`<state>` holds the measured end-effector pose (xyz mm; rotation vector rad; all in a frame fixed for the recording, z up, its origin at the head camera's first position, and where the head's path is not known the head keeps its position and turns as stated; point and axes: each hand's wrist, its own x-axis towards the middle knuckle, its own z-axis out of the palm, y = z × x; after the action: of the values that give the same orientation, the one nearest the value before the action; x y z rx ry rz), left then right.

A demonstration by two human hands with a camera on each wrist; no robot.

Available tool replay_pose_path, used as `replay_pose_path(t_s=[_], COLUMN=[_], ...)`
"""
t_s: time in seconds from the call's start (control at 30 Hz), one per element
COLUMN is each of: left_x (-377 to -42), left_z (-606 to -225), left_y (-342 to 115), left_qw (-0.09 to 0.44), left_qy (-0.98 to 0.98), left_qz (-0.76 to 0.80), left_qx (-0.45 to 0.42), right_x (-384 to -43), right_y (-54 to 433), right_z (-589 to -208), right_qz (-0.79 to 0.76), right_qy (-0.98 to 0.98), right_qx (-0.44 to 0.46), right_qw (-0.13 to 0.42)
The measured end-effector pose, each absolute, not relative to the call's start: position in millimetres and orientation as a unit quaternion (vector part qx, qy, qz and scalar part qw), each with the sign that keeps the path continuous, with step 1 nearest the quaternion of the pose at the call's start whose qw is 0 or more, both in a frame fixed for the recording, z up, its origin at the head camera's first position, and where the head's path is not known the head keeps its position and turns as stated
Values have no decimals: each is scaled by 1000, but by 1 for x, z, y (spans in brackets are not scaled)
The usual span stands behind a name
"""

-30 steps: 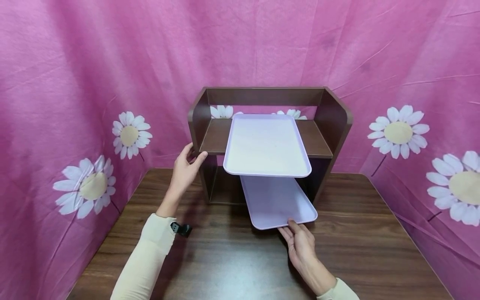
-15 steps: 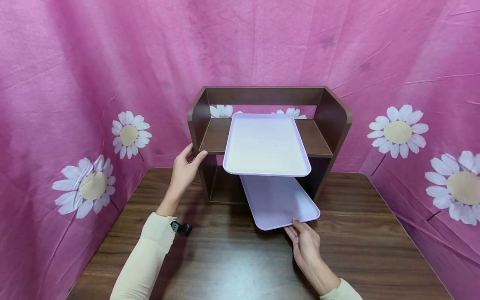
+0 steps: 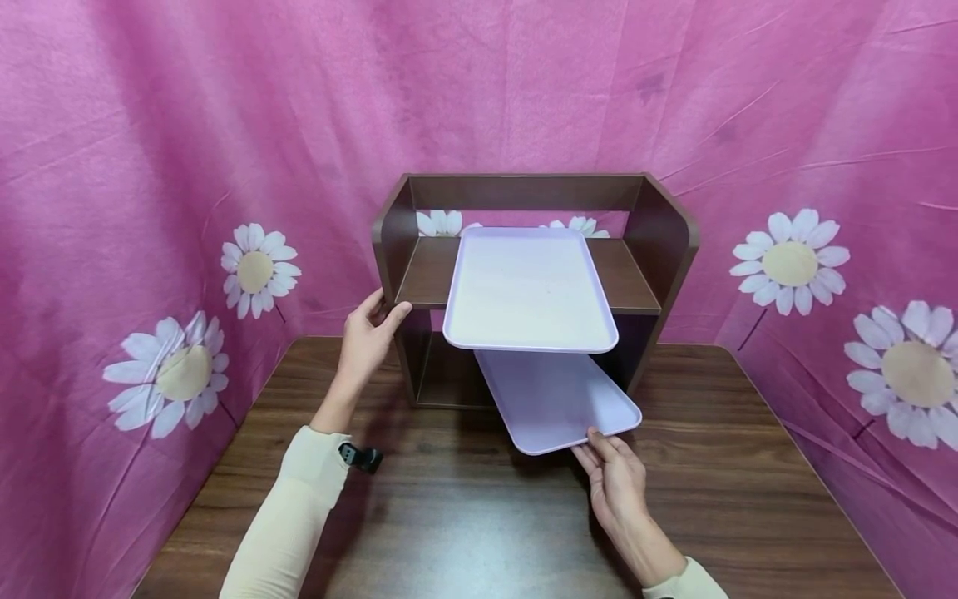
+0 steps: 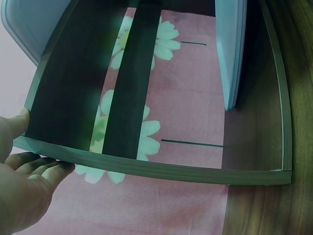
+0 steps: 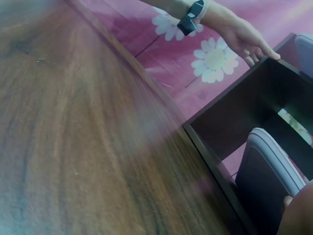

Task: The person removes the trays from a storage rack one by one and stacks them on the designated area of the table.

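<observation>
A dark brown two-level shelf (image 3: 659, 241) stands at the back of the wooden table (image 3: 464, 516). A lilac upper tray (image 3: 530, 287) lies on its top level and overhangs the front. A second lilac tray, the lower tray (image 3: 557, 399), sticks out of the bottom compartment, its near end angled right. My left hand (image 3: 367, 337) grips the shelf's left side panel, thumb in front and fingers behind; the left wrist view shows this at the panel edge (image 4: 161, 169). My right hand (image 3: 614, 470) pinches the lower tray's near edge, thumb on top. The right wrist view shows the lower tray (image 5: 274, 156) from below.
Pink cloth with white daisies (image 3: 150, 166) walls in the table on the left, back and right. A black wrist strap (image 3: 359, 456) sits on my left sleeve. Bare tabletop (image 5: 73, 147) stretches in front of the shelf.
The lower tray's near end has swung slightly right and a little farther back, with my right hand following it. The left hand has stayed on the shelf's side panel.
</observation>
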<state>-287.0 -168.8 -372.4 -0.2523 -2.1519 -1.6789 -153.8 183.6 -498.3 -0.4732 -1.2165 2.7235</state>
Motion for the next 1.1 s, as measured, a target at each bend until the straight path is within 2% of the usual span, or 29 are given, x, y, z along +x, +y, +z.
replay_pose_path(t_s=[1.1], left_x=[-288], left_z=[-375], left_y=[-171], left_qw=[187], left_qy=[-775], left_qz=[-599], left_qx=[-82], right_x=[-163], right_y=[210], right_z=[-478], right_qz=[901], right_qy=[-415], right_qx=[-93], right_qw=[81])
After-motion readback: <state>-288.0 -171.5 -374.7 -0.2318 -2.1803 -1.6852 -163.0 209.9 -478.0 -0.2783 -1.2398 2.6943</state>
